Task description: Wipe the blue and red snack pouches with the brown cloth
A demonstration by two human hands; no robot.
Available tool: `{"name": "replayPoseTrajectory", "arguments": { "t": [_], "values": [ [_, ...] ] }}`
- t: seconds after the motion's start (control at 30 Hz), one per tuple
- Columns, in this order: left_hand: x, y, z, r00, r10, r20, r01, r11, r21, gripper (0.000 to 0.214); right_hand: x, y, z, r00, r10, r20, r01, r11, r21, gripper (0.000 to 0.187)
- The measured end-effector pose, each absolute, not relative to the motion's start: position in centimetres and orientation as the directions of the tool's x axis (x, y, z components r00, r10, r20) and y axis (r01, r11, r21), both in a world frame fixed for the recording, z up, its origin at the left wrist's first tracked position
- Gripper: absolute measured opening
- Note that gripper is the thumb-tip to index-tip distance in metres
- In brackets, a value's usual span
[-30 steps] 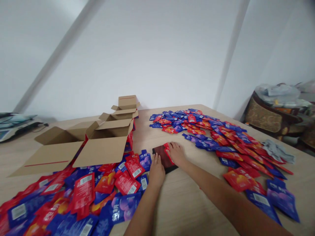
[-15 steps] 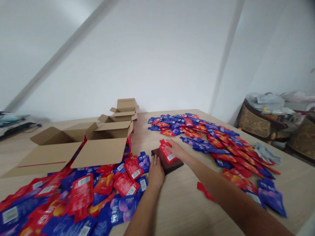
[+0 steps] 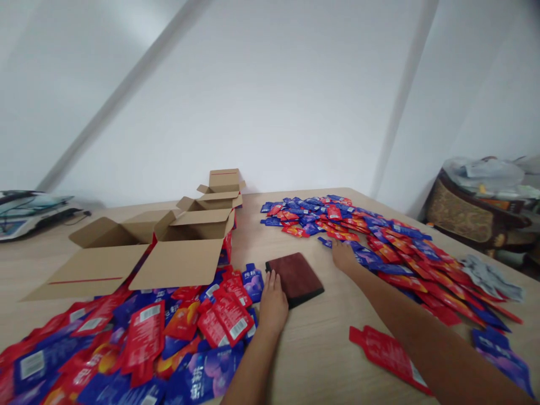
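Observation:
My left hand (image 3: 274, 304) lies open with its fingers stretched, at the left edge of a dark red-brown pad (image 3: 295, 277) with a black border. Just left of it is a heap of red and blue spouted pouches, with a red pouch (image 3: 233, 316) on top and a blue pouch (image 3: 253, 283) near my fingertips. My right hand (image 3: 343, 256) reaches to the near edge of another pouch pile, its fingers over blue pouches (image 3: 366, 256). Its fingertips are partly hidden, and no pouch is lifted in it. A single red pouch (image 3: 386, 351) lies under my right forearm.
Open cardboard boxes (image 3: 177, 261) stand in a row at the left, running back toward the wall. A grey glove or cloth (image 3: 491, 277) lies on the right-hand pile. At the far left is a flat device (image 3: 31, 214) with a cable. A patterned chair (image 3: 468, 211) holds plastic bags.
My right hand has let go of the red pouch it held over the pad and moved right to the far pile. A red pouch now lies atop the left heap. The view has shifted slightly.

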State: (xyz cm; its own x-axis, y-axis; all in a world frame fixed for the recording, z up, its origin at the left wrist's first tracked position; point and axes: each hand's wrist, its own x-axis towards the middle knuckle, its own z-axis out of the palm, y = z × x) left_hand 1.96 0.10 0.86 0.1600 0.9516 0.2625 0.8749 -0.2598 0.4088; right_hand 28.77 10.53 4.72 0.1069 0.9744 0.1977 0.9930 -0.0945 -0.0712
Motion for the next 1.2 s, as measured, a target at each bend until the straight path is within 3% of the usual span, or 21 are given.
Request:
{"name": "replayPoseTrajectory", "arguments": {
  "t": [0.2,0.37,0.5,0.6,0.77,1.03,1.2],
  "values": [
    [1.6,0.6,0.3,0.164,0.949,0.269,0.838,-0.278,0.47,0.054,28.4,11.1,6.2,0.071,0.968,0.241,0.997,-0.06,-0.054,0.05],
    [1.4,0.7,0.2,0.226,0.931,0.287,0.785,-0.348,0.513,0.055,25.5,10.2,7.7,0.059,0.947,0.316,0.919,0.072,-0.388,0.048],
    [1.4,0.5,0.4,0.26,0.922,0.286,0.751,-0.379,0.541,0.057,22.6,7.3,6.3,-0.04,0.978,0.206,0.869,0.136,-0.476,0.045],
    [1.5,0.4,0.5,0.252,0.925,0.283,0.762,-0.37,0.532,0.057,20.2,3.8,4.0,-0.097,0.967,0.236,0.908,0.183,-0.378,0.051],
    [1.9,0.2,0.7,0.265,0.927,0.266,0.801,-0.365,0.475,0.059,17.0,1.4,1.1,-0.358,0.883,0.302,0.898,0.415,-0.149,0.052],
    [2.3,0.1,1.1,0.246,0.943,0.225,0.832,-0.325,0.45,0.06,14.8,7.8,2.7,-0.216,0.947,0.237,0.96,0.251,-0.127,0.051],
    [2.4,0.1,1.0,0.232,0.94,0.249,0.824,-0.326,0.463,0.06,15.3,5.8,2.7,-0.295,0.931,0.214,0.934,0.329,-0.142,0.051]
  ]
}}
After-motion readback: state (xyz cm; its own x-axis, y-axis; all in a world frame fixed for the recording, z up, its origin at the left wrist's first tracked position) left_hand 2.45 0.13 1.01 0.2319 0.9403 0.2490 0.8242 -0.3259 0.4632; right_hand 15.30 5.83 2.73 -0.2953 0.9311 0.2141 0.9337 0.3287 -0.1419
